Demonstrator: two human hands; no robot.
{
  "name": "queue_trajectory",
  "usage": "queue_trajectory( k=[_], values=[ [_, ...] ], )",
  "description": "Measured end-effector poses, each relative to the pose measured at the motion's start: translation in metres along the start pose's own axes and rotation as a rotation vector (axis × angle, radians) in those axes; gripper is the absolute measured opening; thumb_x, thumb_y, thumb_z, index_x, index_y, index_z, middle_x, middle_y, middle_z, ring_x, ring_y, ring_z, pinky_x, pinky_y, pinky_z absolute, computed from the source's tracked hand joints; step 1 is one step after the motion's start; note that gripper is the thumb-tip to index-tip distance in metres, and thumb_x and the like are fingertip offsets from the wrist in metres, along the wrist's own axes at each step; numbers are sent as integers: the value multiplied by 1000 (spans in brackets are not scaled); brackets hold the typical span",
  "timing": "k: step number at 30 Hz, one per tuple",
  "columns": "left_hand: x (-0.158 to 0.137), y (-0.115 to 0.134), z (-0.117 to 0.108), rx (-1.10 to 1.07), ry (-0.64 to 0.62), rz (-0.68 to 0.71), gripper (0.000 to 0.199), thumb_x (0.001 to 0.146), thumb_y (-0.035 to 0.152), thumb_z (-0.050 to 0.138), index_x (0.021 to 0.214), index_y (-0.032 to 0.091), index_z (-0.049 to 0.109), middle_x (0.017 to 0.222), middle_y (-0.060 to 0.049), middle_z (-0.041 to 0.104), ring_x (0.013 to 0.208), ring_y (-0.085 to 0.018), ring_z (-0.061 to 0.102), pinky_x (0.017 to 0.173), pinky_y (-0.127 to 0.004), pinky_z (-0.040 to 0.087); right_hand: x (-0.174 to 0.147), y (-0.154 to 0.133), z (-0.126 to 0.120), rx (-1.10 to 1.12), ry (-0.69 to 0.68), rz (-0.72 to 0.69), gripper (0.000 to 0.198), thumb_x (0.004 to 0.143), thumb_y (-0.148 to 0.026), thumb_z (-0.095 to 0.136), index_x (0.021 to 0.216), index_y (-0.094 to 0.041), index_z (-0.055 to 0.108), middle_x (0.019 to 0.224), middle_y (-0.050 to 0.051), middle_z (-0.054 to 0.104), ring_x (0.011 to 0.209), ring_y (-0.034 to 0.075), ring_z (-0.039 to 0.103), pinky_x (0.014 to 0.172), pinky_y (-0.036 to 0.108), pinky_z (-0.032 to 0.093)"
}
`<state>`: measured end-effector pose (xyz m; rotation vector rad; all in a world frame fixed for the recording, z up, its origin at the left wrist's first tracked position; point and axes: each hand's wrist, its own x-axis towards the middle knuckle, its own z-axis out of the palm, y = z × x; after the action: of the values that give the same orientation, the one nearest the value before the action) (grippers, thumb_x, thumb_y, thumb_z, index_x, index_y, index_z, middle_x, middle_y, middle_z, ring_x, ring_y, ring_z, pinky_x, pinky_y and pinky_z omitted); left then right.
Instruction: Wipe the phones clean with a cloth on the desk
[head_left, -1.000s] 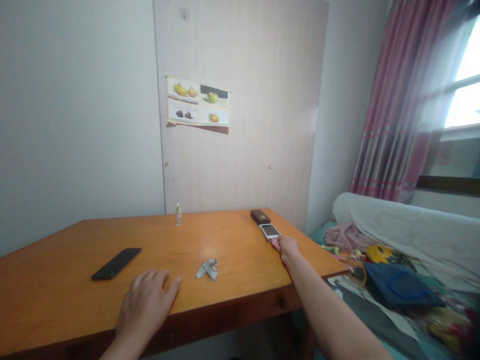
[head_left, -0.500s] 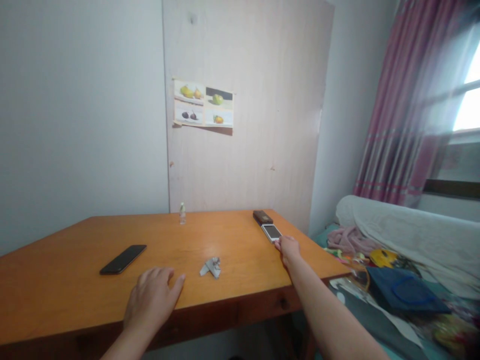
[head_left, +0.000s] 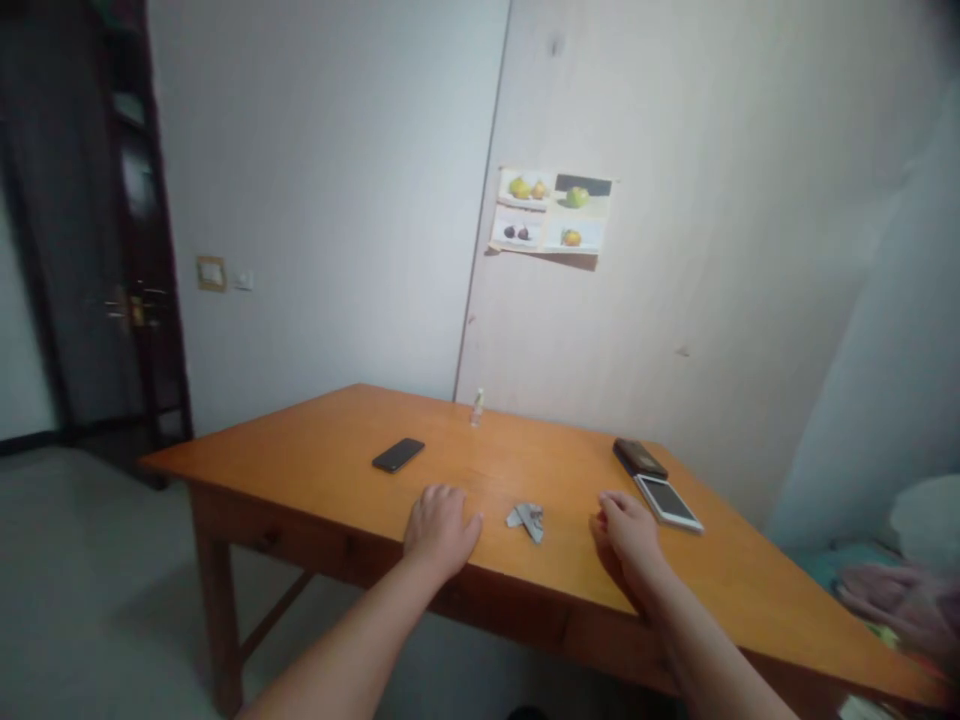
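Note:
My left hand (head_left: 441, 530) rests open at the front edge of the wooden table (head_left: 315, 450), palm down, thumb apart from the fingers. A black smartphone (head_left: 399, 455) lies beyond it, to the left. Between my two hands is a crumpled grey-white piece (head_left: 529, 519), perhaps paper or cloth. My right hand (head_left: 628, 532) is closed just left of a white tablet-like device (head_left: 670, 502) with a dark screen. A bit of red shows at its fingertips, too small to name. Touching the device's far end is a dark brown wallet-like case (head_left: 639, 459).
A small clear bottle (head_left: 477, 409) with a pale top stands near the table's back edge. Behind it rises a wall with a fruit picture sheet (head_left: 553, 215). On the left is a dark door (head_left: 139, 290); pink cloth (head_left: 900, 595) lies on the right.
The view has swung left. My right hand has left the white device's near end and come leftward toward the crumpled piece, fingers now curled. My left hand stays at the table edge.

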<state>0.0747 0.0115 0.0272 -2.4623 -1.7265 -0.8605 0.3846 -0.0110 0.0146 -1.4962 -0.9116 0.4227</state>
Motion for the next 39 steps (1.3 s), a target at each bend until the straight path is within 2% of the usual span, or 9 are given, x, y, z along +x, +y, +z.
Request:
queue_trajectory(
  k=[4, 7, 11, 15, 23, 27, 31, 35, 39],
  values=[
    [1, -4, 6, -54, -7, -37, 36, 88, 49, 55, 106, 19, 65, 114, -15, 64, 113, -31, 53, 92, -41, 41, -14, -9, 41, -175, -106, -223, 26, 81, -41, 56, 72, -19, 66, 66, 5, 65, 65, 19, 59, 59, 28, 44],
    [9, -17, 9, -129, -10, -99, 48, 86, 52, 57, 121, 19, 60, 125, -15, 61, 119, -31, 52, 97, -39, 41, -20, -3, 58, -250, -147, -246, 24, 80, -41, 56, 74, -21, 68, 72, 7, 69, 73, 22, 64, 65, 29, 45],
    [30, -51, 1, -93, 38, -186, 62, 85, 55, 57, 133, 16, 51, 135, -17, 56, 126, -32, 48, 105, -40, 36, -21, 8, 61, -298, -169, -232, 24, 80, -40, 56, 84, -22, 72, 78, 8, 72, 79, 24, 66, 68, 29, 45],
    [56, -90, -14, 28, 60, -305, 64, 84, 52, 57, 137, 18, 44, 142, -17, 52, 130, -34, 45, 103, -42, 37, -22, 9, 60, -319, -172, -249, 26, 81, -42, 56, 83, -23, 72, 79, 8, 73, 80, 24, 66, 70, 30, 45],
    [84, -130, -18, 117, -29, -361, 55, 79, 52, 62, 120, 16, 57, 127, -20, 63, 120, -39, 54, 93, -47, 44, -26, 6, 62, -334, -171, -238, 24, 82, -44, 57, 83, -24, 71, 75, 6, 72, 77, 24, 65, 69, 31, 43],
    [85, -133, -16, 130, -39, -374, 48, 79, 50, 63, 113, 16, 60, 117, -20, 68, 113, -39, 59, 88, -46, 46, -28, 3, 63, -340, -179, -244, 25, 83, -44, 56, 79, -24, 70, 72, 6, 71, 73, 23, 64, 66, 30, 42],
    [84, -126, -16, 124, -21, -356, 52, 81, 50, 60, 119, 16, 56, 116, -18, 68, 111, -35, 61, 85, -39, 46, -30, -1, 62, -352, -180, -254, 25, 83, -43, 55, 79, -23, 70, 73, 6, 72, 73, 23, 64, 65, 30, 42],
    [82, -101, -8, 110, -8, -327, 60, 81, 54, 61, 130, 21, 49, 119, -14, 68, 110, -31, 63, 86, -35, 46, -29, -2, 62, -396, -221, -250, 30, 87, -45, 50, 83, -22, 69, 75, 6, 73, 74, 23, 65, 67, 30, 44],
    [77, -65, 5, 64, -18, -275, 61, 78, 58, 65, 127, 24, 51, 114, -12, 70, 108, -31, 64, 87, -36, 45, -28, -1, 62, -418, -227, -243, 32, 88, -45, 47, 85, -22, 69, 77, 6, 73, 76, 23, 66, 70, 31, 45]
  ],
)
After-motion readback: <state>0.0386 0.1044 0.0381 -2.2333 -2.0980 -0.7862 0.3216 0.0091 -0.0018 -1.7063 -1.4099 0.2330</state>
